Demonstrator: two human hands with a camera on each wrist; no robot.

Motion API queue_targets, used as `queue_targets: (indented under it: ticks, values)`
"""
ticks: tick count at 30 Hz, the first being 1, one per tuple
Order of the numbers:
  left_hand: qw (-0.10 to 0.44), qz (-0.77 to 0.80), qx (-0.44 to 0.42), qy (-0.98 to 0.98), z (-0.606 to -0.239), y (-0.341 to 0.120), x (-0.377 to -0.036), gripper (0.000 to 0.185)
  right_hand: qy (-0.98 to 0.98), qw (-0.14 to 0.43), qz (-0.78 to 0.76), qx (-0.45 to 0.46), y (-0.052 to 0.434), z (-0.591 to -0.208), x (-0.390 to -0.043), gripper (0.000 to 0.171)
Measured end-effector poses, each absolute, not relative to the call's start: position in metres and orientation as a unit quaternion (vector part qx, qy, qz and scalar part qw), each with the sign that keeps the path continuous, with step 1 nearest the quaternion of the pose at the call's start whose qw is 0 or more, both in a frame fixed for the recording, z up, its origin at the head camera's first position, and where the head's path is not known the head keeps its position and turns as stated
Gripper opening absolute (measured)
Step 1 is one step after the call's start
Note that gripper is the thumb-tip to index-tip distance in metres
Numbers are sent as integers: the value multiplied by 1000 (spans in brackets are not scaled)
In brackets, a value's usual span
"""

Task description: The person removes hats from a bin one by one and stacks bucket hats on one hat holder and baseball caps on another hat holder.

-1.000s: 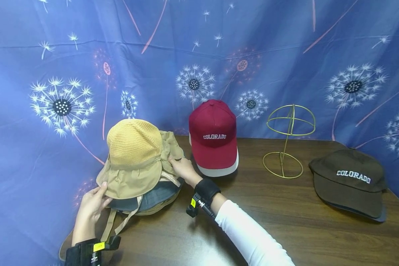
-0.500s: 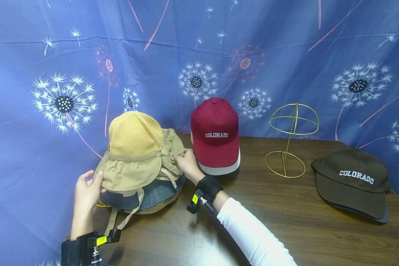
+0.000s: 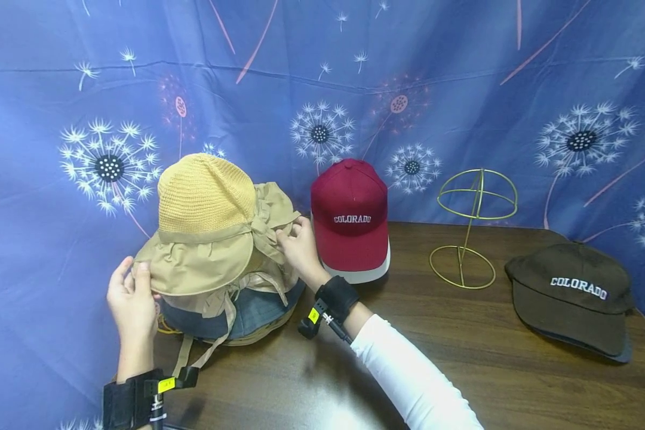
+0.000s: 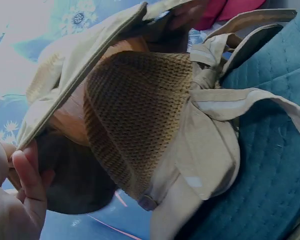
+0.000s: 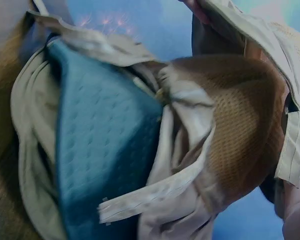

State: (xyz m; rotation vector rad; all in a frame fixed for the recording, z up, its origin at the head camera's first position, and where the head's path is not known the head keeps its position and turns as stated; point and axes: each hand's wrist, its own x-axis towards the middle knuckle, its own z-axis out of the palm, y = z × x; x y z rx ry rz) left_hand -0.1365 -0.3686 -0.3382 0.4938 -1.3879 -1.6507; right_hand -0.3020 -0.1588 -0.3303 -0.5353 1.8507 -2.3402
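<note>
A sun hat with a yellow knitted crown and beige cloth brim is held up by both hands. My left hand pinches the brim's left edge between thumb and fingers. On the other side my right hand pinches the brim beside the bow. Below, the left wrist view shows a second knitted hat, brown in the shade, with a beige bow and dangling ties. Its crown stands under the raised brim. Under that lies a teal-blue quilted hat, with a beige-rimmed hat lowest in the pile.
Just right of the pile stands a red cap lettered COLORADO. Farther right are a gold wire hat stand and a dark brown COLORADO cap on the wooden table. A blue dandelion-print cloth hangs behind and at left.
Both hands have raised the yellow knitted sun hat off the pile and moved it slightly left. More of the hats and beige ties beneath now shows.
</note>
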Motion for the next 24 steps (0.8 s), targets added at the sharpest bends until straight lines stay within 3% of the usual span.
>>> queue_targets:
  ticks: [7,18,24]
  values:
    - [505,-675,120,-525,-337,-367,-131,57,592,34,-777,-214,-151,-318,-297,51]
    - [417,-725,146,-529,-343,-366,-122,66,533,43,-808,-246,-122,-323,-289,55]
    - [410,-771,110,-474,-346,-362,-123,65,516,43,-809,-278,-101,-331,-284,56]
